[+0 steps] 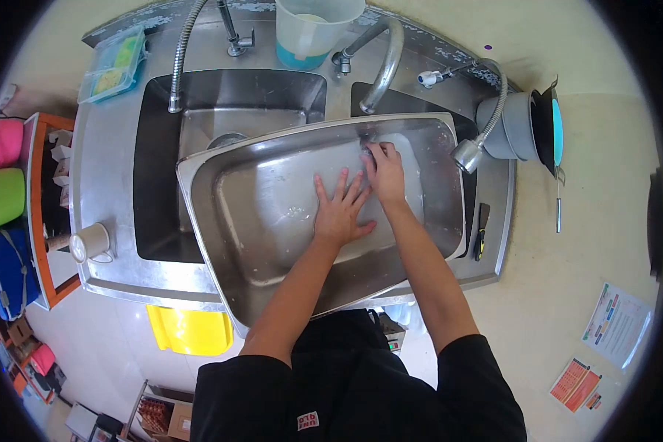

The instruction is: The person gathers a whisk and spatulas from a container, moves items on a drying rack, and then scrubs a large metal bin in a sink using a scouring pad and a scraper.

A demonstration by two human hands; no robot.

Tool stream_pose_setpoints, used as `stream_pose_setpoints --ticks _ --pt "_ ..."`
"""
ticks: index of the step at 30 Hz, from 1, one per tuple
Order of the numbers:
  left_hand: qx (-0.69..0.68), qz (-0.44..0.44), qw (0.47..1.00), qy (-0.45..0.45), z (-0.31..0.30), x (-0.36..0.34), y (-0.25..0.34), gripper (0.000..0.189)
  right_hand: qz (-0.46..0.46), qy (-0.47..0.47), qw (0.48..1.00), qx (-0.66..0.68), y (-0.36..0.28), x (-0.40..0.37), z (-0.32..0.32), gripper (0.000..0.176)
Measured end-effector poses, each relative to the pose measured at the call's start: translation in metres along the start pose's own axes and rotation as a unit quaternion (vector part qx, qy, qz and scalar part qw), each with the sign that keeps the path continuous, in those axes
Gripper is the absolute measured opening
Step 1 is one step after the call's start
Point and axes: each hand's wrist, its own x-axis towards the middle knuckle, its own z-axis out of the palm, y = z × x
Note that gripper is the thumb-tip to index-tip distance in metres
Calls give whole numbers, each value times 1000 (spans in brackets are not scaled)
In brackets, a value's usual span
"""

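Observation:
A large rectangular steel pan (236,280) lies tilted across the sink unit, with a little water and some suds on its floor. My left hand (339,215) rests flat inside it, fingers spread and holding nothing. Farther up and to the right, my right hand (386,171) has its fingers curled against the pan's far wall. Under those fingertips is a small grey scrubber (366,149), mostly hidden, which looks like steel wool. The curved faucet (393,66) hangs just beyond the pan's far rim.
A left sink basin (158,169) is partly covered by the pan. A spray hose head (467,156) hangs over the pan's right edge. Around it stand a white bucket (309,33), a mug (90,243), a plastic box (114,70), a black-and-yellow tool (482,232) and grey pots (512,125).

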Motion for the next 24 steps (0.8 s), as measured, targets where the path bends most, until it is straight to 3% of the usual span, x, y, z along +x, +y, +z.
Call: stream_pose_setpoints --ticks 2,5,8,11,14,17,20,23,24 --pt "3 -3 1000 3 -2 3 -3 87 49 -29 998 -25 17 2 10 26" --pt "-10 1 1000 17 -2 -2 -2 87 65 -52 970 -227 50 3 -11 20" --pt "-30 5 999 21 -2 -2 -3 87 -217 -90 912 -336 90 26 -45 20" --pt "-48 6 999 25 1 0 -5 86 -252 -103 898 -345 73 65 -91 22" --pt "-35 2 999 19 3 -1 -5 86 -193 6 943 -271 51 65 -126 26" --pt "-44 9 999 6 0 -3 -4 87 -223 -82 928 -286 76 36 -122 29" --pt "-36 9 999 -2 -4 1 -9 86 -209 5 951 -226 83 58 -123 31" --pt "-42 18 999 -5 -3 -3 -5 86 -285 -61 918 -269 54 60 -111 22" --pt "-43 19 999 -11 -5 -2 -5 86 -264 -29 932 -247 58 67 -112 21"
